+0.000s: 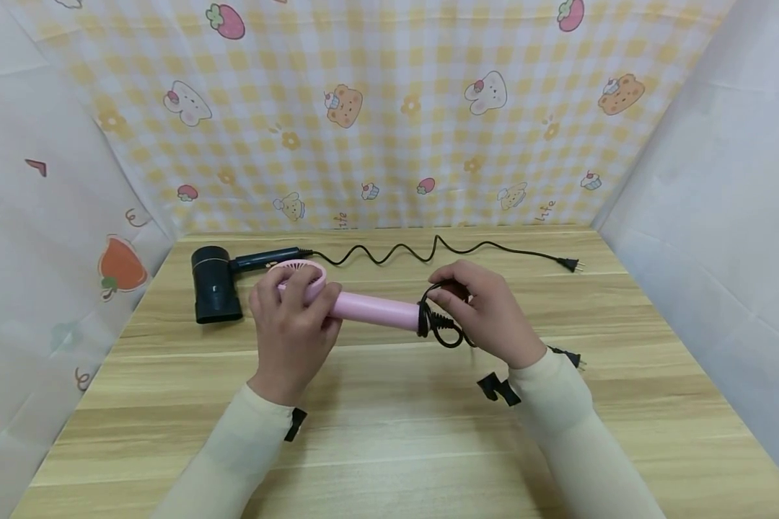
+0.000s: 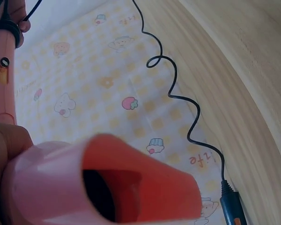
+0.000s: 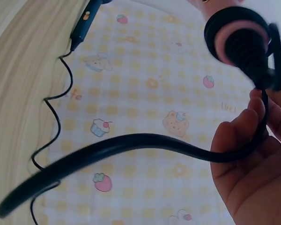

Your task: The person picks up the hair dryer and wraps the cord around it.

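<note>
My left hand [image 1: 290, 328] grips a pink hair dryer [image 1: 376, 310] by its head, fingers over the round rear grille. The dryer is held above the table, its handle pointing right. In the left wrist view its flat nozzle [image 2: 147, 192] faces the camera. At the handle's end, a black power cord [image 3: 140, 140] is partly looped around itself. My right hand [image 1: 490, 310] holds that cord, with fingers and thumb curled about it. The cord's plug [image 1: 573, 358] shows beyond the right wrist.
A black hair dryer [image 1: 214, 292] lies at the table's back left. Its wavy cord [image 1: 399, 252] runs along the back to a plug [image 1: 568, 264] at the right. Behind the wooden table [image 1: 389, 461] hangs a yellow checked cloth [image 1: 402, 158]; white cloth [image 1: 720, 180] flanks the sides.
</note>
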### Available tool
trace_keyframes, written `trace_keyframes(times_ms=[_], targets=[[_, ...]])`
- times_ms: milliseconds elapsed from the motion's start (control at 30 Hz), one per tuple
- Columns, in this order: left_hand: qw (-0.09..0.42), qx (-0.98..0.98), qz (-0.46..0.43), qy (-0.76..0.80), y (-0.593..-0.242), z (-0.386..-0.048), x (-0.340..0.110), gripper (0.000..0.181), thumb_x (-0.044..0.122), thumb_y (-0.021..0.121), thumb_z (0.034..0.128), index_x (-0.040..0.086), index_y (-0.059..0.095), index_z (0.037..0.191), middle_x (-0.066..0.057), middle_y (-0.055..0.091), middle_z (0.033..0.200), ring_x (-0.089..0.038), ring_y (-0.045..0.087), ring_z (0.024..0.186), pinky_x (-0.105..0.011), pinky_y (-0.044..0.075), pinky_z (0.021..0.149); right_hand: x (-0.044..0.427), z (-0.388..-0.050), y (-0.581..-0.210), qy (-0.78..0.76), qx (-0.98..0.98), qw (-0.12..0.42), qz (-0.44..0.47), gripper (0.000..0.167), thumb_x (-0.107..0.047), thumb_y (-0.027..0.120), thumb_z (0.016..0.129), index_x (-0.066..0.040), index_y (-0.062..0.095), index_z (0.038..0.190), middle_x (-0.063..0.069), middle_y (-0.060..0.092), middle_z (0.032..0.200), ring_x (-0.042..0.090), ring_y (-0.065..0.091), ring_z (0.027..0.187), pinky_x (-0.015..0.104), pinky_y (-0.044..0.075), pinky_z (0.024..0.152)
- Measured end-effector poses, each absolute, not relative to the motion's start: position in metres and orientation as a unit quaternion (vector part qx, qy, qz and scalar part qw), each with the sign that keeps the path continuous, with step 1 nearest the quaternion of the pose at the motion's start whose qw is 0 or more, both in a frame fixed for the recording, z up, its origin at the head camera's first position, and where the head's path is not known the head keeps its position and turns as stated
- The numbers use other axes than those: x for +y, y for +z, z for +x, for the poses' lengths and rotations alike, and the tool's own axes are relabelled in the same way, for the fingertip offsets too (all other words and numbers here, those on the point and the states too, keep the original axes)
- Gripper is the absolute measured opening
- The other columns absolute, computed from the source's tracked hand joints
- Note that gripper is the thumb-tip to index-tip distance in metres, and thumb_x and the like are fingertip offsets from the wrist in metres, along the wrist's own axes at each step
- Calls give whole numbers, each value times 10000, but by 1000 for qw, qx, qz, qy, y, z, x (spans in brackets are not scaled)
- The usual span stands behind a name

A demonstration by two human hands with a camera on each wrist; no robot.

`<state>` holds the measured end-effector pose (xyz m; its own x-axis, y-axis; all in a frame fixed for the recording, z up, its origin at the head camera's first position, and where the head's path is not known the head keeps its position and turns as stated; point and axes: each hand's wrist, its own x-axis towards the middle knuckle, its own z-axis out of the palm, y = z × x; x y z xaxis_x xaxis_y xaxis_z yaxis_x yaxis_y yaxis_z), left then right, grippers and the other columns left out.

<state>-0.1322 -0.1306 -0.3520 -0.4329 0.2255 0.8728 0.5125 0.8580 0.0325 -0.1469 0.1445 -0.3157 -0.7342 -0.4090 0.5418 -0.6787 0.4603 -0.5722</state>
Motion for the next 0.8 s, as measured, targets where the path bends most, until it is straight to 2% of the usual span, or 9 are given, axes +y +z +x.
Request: trace_keyframes(times_ms=[233,400,500,667,800], targets=[[490,-824,-233,-162,-349,-128,-128,148,68,754,777,97,710,916,-154,559,1131,-446,441,1091,-614,364,818,148,-152,-322,464,-838,94,270,89,-122,653,961,-102,691,1039,-14,657,875,158,558,701,280,469,625],[484,-824,-230,-184,-344,-124,-124,146,63,760,772,78,724,913,-167,553,1129,-449,428,1090,-609,350,838,151,-157,-330,523,-819,28,233,113,-168,609,994,-91,678,1040,50,609,824,221,542,689,276,468,611],[486,-821,-225,-196,-342,-123,-122,152,52,769,760,66,733,907,-172,555,1129,-446,426,1081,-611,340,854,150,-159,-338,555,-802,-8,221,145,-184,582,1009,-78,674,1047,75,625,876,207,548,724,271,485,638],[481,-821,-217,-217,-341,-124,-122,166,14,786,733,45,743,891,-191,558,1145,-458,418,1094,-612,330,895,145,-157,-347,540,-807,-8,240,168,-180,549,1022,-93,690,1052,43,667,958,185,561,762,285,460,643],[474,-826,-211,-222,-341,-125,-122,174,-12,787,728,36,739,888,-200,551,1142,-470,415,1096,-603,333,906,142,-153,-354,505,-818,19,274,96,-117,585,994,-109,681,1001,1,635,815,171,555,703,297,449,620]])
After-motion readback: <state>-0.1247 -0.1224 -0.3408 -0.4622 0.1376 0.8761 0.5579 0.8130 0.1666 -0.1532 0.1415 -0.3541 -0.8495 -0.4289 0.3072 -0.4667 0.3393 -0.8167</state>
